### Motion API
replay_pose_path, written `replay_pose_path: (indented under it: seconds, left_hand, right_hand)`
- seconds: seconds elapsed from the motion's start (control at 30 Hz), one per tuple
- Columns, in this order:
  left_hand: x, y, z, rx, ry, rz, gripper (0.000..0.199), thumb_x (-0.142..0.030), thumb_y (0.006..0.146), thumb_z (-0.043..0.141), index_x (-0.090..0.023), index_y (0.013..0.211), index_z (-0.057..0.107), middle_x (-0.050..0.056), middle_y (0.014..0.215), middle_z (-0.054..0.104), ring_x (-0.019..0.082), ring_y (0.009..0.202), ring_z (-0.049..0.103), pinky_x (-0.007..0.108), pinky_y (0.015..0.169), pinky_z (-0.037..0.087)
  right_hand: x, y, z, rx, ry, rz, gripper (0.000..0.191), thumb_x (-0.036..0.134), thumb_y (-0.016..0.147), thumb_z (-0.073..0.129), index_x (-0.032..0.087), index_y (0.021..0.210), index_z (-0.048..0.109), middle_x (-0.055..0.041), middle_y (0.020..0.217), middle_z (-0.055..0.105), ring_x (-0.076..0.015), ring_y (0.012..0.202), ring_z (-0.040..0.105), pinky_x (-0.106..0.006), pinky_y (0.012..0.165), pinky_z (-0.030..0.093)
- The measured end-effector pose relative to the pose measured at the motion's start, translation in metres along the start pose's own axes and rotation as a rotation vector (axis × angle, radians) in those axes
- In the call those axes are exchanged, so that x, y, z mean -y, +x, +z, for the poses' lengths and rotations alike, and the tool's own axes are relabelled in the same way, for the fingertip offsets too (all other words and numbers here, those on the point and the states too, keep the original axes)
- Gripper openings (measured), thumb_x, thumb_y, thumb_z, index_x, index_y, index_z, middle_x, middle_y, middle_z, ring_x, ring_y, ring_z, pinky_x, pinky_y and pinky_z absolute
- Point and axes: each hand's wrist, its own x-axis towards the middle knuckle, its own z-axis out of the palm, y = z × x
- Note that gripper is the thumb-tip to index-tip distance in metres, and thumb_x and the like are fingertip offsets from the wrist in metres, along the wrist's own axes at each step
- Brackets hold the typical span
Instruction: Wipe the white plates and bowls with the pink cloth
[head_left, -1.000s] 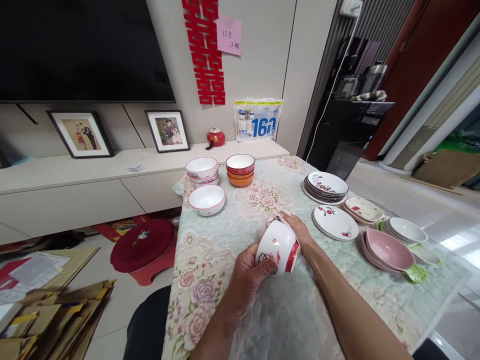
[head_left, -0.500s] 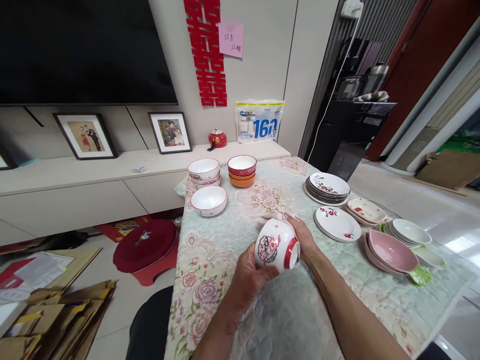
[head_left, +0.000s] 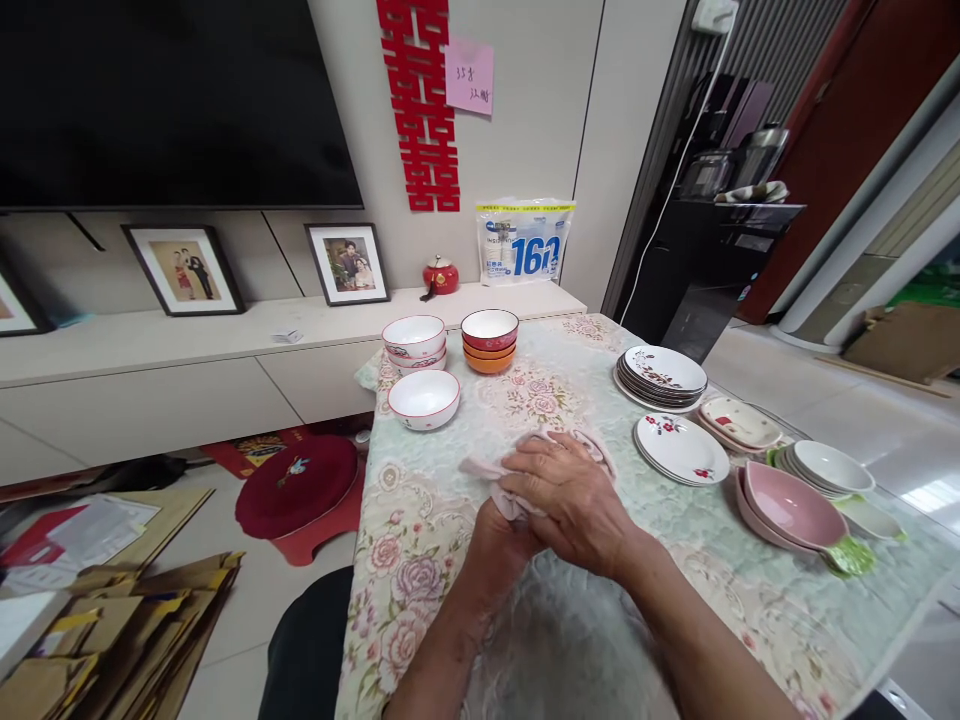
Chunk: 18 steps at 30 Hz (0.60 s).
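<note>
Both hands meet over the near middle of the table. My right hand [head_left: 574, 495] lies across a pale pink cloth [head_left: 484, 468], its fingers bent over it. Below it, my left hand [head_left: 499, 545] is closed, with its fingers mostly hidden. The small white bowl that it held in the earlier view is covered by the cloth and my right hand. Nearest on the far left side stands a white bowl with a red rim [head_left: 424, 400], in front of a stack of similar bowls [head_left: 414, 338]. Beside that is a stack of orange and red bowls [head_left: 489, 340].
On the right stand stacked brown-patterned plates [head_left: 664, 370], flowered white plates [head_left: 681, 450], rectangular dishes [head_left: 739, 425], pink bowls [head_left: 795, 505] and small white bowls [head_left: 829, 467]. A floral cloth [head_left: 420, 580] covers the table. A red stool [head_left: 300, 490] stands left, near flattened cardboard [head_left: 112, 640].
My right hand has moved left from the bowl's far side to over its front, bringing the cloth across it. The bowl has turned out of sight. The view has shifted slightly.
</note>
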Motion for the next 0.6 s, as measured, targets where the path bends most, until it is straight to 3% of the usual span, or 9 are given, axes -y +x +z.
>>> replay_pose_path:
  seconds: [0.1, 0.2, 0.3, 0.37, 0.47, 0.6]
  left_hand:
    - [-0.002, -0.001, 0.0, 0.099, -0.051, -0.068, 0.031, -0.024, 0.063, 0.081, -0.015, 0.088, 0.065, 0.002, 0.077, 0.068, 0.016, 0.069, 0.058, 0.026, 0.064, 0.044]
    - [-0.001, -0.003, -0.001, 0.158, -0.079, -0.126, 0.041, -0.025, 0.06, 0.083, -0.014, 0.094, 0.062, 0.003, 0.078, 0.067, 0.014, 0.067, 0.056, 0.024, 0.062, 0.041]
    - [0.002, -0.003, -0.001, 0.165, -0.099, -0.15, 0.046, -0.025, 0.058, 0.085, -0.013, 0.096, 0.063, 0.004, 0.081, 0.069, 0.015, 0.069, 0.057, 0.024, 0.064, 0.042]
    - [0.005, -0.002, -0.002, 0.141, -0.104, -0.161, 0.048, -0.026, 0.057, 0.086, -0.012, 0.097, 0.063, 0.004, 0.081, 0.069, 0.015, 0.07, 0.058, 0.024, 0.064, 0.043]
    - [0.007, 0.0, -0.004, 0.072, -0.09, -0.144, 0.05, -0.033, 0.062, 0.083, -0.011, 0.103, 0.063, 0.007, 0.086, 0.071, 0.018, 0.076, 0.06, 0.027, 0.07, 0.046]
    - [0.007, 0.002, -0.008, 0.085, -0.092, -0.116, 0.062, -0.037, 0.066, 0.08, -0.013, 0.119, 0.058, 0.012, 0.104, 0.07, 0.022, 0.091, 0.062, 0.033, 0.083, 0.047]
  right_hand:
    - [-0.019, -0.003, -0.003, -0.093, 0.166, 0.152, 0.033, 0.023, 0.088, 0.05, 0.024, 0.118, 0.064, -0.0075, 0.122, 0.063, -0.0245, 0.116, 0.053, -0.042, 0.102, 0.037]
    - [-0.044, -0.01, -0.001, -0.157, 0.502, 0.368, 0.031, 0.031, 0.091, 0.048, 0.023, 0.113, 0.067, -0.0069, 0.116, 0.065, -0.0233, 0.108, 0.057, -0.036, 0.095, 0.042]
    - [-0.062, -0.014, 0.01, -0.243, 0.871, 0.674, 0.032, 0.043, 0.087, 0.053, 0.02, 0.102, 0.07, -0.0041, 0.092, 0.07, -0.0189, 0.079, 0.062, -0.03, 0.071, 0.048]
    - [-0.07, -0.014, 0.021, -0.353, 1.035, 0.818, 0.028, 0.047, 0.079, 0.062, 0.02, 0.083, 0.07, -0.0003, 0.072, 0.068, -0.0157, 0.063, 0.057, -0.026, 0.06, 0.046]
    - [-0.075, -0.012, 0.035, -0.503, 1.165, 0.915, 0.027, 0.045, 0.068, 0.073, 0.02, 0.067, 0.064, 0.002, 0.064, 0.066, -0.0144, 0.058, 0.055, -0.025, 0.058, 0.045]
    - [-0.075, -0.009, 0.041, -0.533, 1.468, 1.028, 0.027, 0.043, 0.068, 0.072, 0.018, 0.073, 0.063, -0.0012, 0.061, 0.067, -0.0185, 0.058, 0.061, -0.029, 0.058, 0.049]
